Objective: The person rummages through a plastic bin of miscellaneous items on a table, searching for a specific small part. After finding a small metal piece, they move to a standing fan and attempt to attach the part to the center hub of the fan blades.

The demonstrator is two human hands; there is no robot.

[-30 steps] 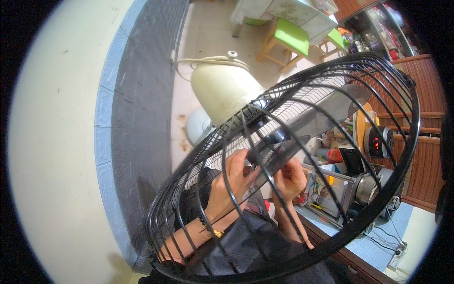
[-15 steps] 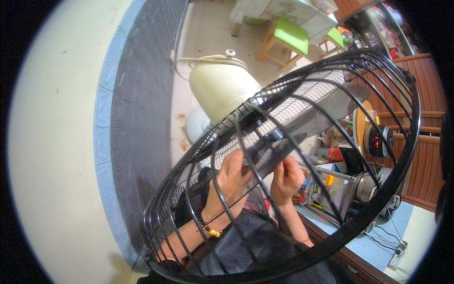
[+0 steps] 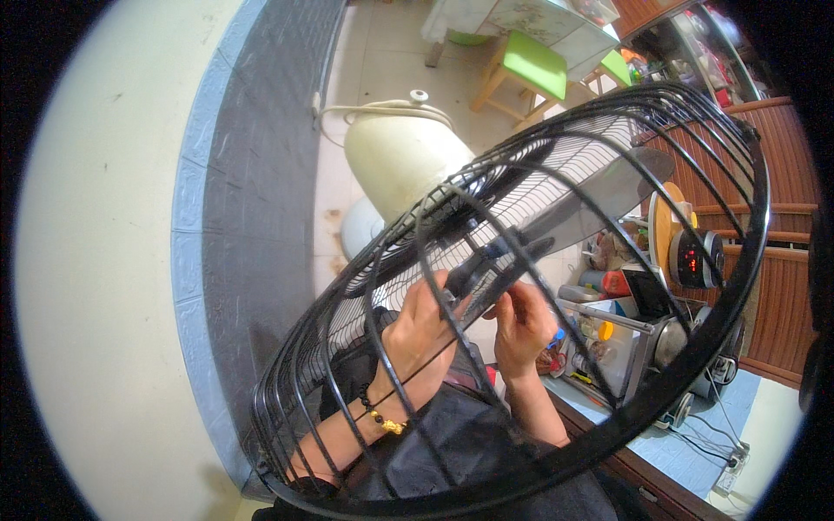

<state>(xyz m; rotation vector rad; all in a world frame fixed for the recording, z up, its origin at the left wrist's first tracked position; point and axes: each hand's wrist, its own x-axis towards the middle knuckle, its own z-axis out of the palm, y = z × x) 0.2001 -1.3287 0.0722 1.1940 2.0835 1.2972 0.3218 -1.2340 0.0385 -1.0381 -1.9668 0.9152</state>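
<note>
A fan with a black wire guard (image 3: 599,456) fills the middle of the view, tilted up toward the right. Its cream motor housing (image 3: 404,152) has a pale cord looped around the back. Inside the guard, a dark grey fan blade (image 3: 599,204) runs to the upper right from the hub (image 3: 497,249). My left hand (image 3: 419,343), seen behind the guard bars, has its fingers closed on the lower blade near the hub. On the other side of that blade is my right hand (image 3: 526,334), its thumb and fingertips pinched at the blade's edge; anything between them is hidden.
A grey panel (image 3: 261,174) and pale wall lie at the left. Farther off stand a green-topped stool (image 3: 534,65) and a table (image 3: 543,17). To the right are a clear box of small items (image 3: 599,343), a round device with red digits (image 3: 697,259) and cables (image 3: 708,447).
The guard and blades have shifted slightly left. My left hand has moved a little with them, still on the blade. My right hand's fingers have turned in toward the blade.
</note>
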